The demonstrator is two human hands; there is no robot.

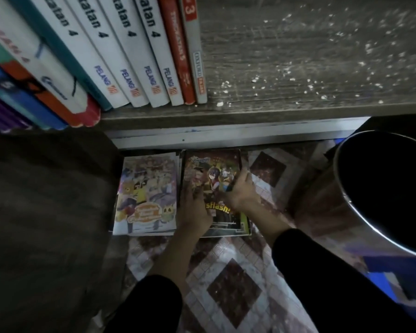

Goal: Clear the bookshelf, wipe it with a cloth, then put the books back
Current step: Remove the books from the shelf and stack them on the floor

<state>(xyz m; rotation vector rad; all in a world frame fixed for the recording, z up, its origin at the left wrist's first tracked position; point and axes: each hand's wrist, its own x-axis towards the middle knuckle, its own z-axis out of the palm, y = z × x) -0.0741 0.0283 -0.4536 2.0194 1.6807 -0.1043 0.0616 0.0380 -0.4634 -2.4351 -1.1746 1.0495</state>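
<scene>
A dusty wooden shelf fills the top of the view, bare on its right half and speckled with white crumbs. Several upright books with white and red spines stand on its left half. On the patterned floor below lie two stacks of comic books. My left hand grips the left edge of the dark-covered comic stack. My right hand grips that stack's right edge. The pale-covered comic stack lies just left of it, untouched.
A dark metal bin stands at the right, close to my right arm. A dark brown cloth mass covers the left side. The tiled floor with diamond patterns stretches toward me.
</scene>
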